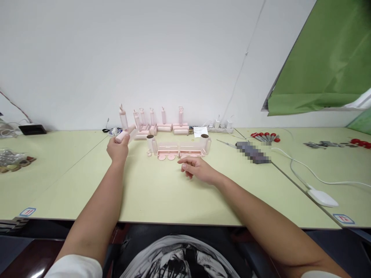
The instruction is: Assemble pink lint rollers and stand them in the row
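At the left of the pink parts, my left hand (118,150) is wrapped round a pale pink cylinder (121,136). My right hand (197,169) hovers over the table, fingers apart and holding nothing, just in front of the pink open trays (190,153). Small pink discs (162,157) lie before the trays. Clear tubes and a brown-topped roll (150,143) stand at their left end, with another roll (204,141) at the right. Behind, several clear tubes with pink looped caps (181,116) stand upright among pink cylinders (181,131) lying flat.
A power strip (223,129) with chargers and a white paper (200,131) lie near the wall. To the right are a blurred dark object (253,152), red-ended tools (265,136) and a white charging pad (322,197) with cable. Bagged items (14,159) lie far left.
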The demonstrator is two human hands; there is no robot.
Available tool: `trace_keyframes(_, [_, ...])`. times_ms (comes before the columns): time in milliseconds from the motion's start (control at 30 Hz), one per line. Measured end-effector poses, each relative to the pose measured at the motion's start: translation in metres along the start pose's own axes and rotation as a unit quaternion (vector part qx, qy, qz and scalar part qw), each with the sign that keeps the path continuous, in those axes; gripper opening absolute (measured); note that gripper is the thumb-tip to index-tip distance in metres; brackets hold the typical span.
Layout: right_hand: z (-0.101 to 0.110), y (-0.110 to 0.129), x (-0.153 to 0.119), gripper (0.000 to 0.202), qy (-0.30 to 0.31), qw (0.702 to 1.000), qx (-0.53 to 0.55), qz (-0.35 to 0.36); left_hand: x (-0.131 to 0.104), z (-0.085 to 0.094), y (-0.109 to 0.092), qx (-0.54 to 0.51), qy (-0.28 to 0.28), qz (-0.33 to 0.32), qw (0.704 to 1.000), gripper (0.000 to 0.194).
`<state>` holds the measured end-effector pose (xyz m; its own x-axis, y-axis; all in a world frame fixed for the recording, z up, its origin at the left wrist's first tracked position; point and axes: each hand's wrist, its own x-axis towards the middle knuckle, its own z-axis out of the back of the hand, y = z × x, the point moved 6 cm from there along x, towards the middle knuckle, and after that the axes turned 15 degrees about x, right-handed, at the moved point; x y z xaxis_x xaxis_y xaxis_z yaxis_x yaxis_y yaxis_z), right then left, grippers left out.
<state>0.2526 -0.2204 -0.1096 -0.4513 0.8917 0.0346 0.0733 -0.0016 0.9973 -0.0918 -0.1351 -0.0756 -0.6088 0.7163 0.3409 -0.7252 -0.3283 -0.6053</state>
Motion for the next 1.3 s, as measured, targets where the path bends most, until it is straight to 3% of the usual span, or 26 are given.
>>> trace_keyframes(100, [0.000,0.001,0.000,0.033,-0.001,1.000,0.001,0.004,0.004,-0.007,0.013,-0.012,-0.024,0.048,0.999,0.042])
trace_keyframes(200, [-0.002,0.001,0.000,0.034,0.003,1.000,-0.001,0.007,0.005,-0.020,0.017,-0.012,0.013,0.057,0.998,0.041])
trace_keyframes(467, [-0.002,-0.004,0.000,0.031,0.008,1.000,-0.008,-0.017,0.023,-0.053,0.012,0.020,0.117,-0.038,0.992,0.041])
trace_keyframes(667, [0.001,-0.009,0.001,0.031,0.006,1.000,-0.013,-0.027,0.055,-0.057,0.012,0.092,0.176,-0.101,0.975,0.049])
trace_keyframes(800, [0.002,-0.014,0.002,0.031,0.008,0.999,-0.015,-0.030,0.070,-0.060,0.007,0.205,0.147,-0.128,0.959,0.059])
trace_keyframes(900, [0.002,-0.016,0.002,0.031,0.007,0.999,-0.018,-0.033,0.072,-0.066,0.003,0.225,0.128,-0.126,0.958,0.059])
trace_keyframes(1100, [0.001,-0.017,0.002,0.031,0.002,0.998,-0.028,-0.048,0.065,-0.070,0.004,0.180,0.120,-0.081,0.973,0.064])
trace_keyframes(1200, [0.002,-0.019,0.001,0.033,0.005,0.998,-0.028,-0.052,0.064,-0.062,-0.002,0.142,0.070,-0.094,0.983,0.070])
trace_keyframes(1300, [0.001,-0.021,0.002,0.034,0.014,0.998,-0.034,-0.052,0.066,-0.054,-0.018,0.109,0.033,-0.124,0.986,0.063])
